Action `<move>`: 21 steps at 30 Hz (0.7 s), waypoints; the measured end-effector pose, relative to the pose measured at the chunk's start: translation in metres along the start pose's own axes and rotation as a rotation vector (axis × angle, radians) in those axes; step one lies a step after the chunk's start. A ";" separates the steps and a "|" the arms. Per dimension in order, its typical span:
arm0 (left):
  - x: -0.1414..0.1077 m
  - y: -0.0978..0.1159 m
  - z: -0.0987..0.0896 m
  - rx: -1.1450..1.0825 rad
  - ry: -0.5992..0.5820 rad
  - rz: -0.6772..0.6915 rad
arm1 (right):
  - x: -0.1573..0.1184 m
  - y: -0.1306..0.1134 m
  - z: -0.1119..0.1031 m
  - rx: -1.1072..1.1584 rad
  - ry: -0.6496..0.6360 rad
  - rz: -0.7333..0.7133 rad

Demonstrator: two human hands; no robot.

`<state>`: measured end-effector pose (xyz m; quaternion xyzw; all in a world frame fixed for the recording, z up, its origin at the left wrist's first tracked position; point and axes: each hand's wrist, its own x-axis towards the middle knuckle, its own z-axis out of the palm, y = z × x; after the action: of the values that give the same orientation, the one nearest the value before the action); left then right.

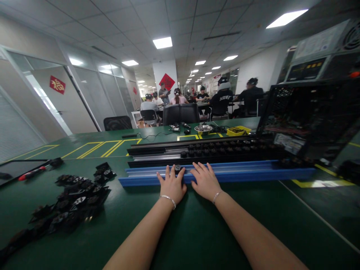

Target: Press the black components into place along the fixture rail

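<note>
A long blue channel rail (239, 175) lies across the green table in front of me. My left hand (173, 185) rests over its left half, with a small black part (178, 168) caught between two fingers inside the channel. The part's underside is hidden. Just to the right, my right hand (206, 182) lies on the rail with its fingers spread and nothing visible in them. Behind the blue rail are black rails (146, 162) with rows of similar black parts (213, 148) in them. More black parts (292, 162) stand near the blue rail's right end.
A loose pile of black parts (78, 198) covers the table's left side, near a red-handled screwdriver (32, 173). An open computer case (309, 112) stands at the right. Farther back are a metal bowl (203, 129) and a yellow tray (238, 131). Several people sit beyond.
</note>
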<state>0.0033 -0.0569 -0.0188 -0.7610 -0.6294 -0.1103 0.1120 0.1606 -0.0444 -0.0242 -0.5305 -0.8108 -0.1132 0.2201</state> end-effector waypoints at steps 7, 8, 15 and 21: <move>-0.001 -0.008 -0.003 0.009 -0.003 -0.009 | 0.001 0.000 -0.001 -0.003 -0.005 -0.002; -0.001 -0.008 -0.003 0.008 -0.003 -0.008 | 0.001 0.000 -0.001 -0.003 -0.007 -0.002; 0.002 -0.010 -0.007 0.025 -0.012 0.010 | 0.001 0.001 -0.002 0.006 -0.016 -0.001; 0.002 -0.014 -0.009 0.043 -0.015 0.004 | 0.001 0.000 -0.002 0.005 -0.020 0.000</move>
<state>-0.0100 -0.0550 -0.0091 -0.7605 -0.6309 -0.0907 0.1238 0.1612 -0.0446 -0.0218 -0.5311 -0.8131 -0.1057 0.2136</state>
